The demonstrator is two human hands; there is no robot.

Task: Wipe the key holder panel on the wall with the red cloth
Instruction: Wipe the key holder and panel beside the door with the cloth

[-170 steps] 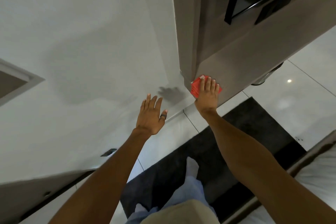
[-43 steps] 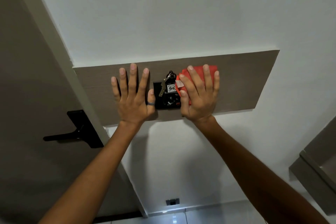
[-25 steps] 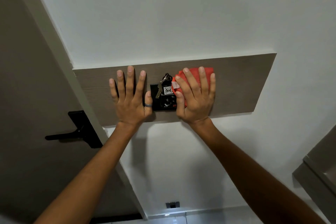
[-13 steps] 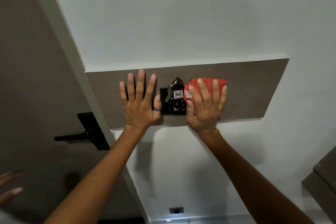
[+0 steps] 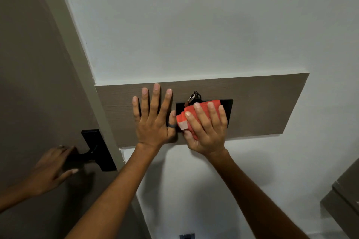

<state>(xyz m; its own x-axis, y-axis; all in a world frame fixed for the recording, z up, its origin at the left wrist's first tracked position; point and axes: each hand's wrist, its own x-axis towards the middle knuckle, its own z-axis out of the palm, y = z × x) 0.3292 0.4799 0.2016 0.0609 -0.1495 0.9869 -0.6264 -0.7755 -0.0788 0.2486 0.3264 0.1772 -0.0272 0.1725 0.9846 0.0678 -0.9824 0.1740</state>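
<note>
Far at the lower left of the frame, another person's hand (image 5: 51, 169) reaches onto the black door handle (image 5: 83, 156), whose black plate (image 5: 99, 149) sits on the brown door just left of the pale door frame. Right of the frame edge, the grey-brown key holder panel (image 5: 262, 106) runs across the middle of the picture on the white wall (image 5: 194, 25). The left hand (image 5: 153, 120) lies flat on the panel with fingers spread, grasping nothing; a dark ring (image 5: 172, 125) is on its thumb, and that thumb touches the left edge of the red cloth (image 5: 202, 109). At centre, the right hand (image 5: 206, 130) presses the folded cloth against the black key holder (image 5: 229, 108), fingers laid over the cloth's front and thumb tucked under its lower edge, so the cloth is pinned between palm and holder. A key ring (image 5: 194, 97) pokes out just above the cloth. A grey ledge (image 5: 342, 200) shows at lower right.
</note>
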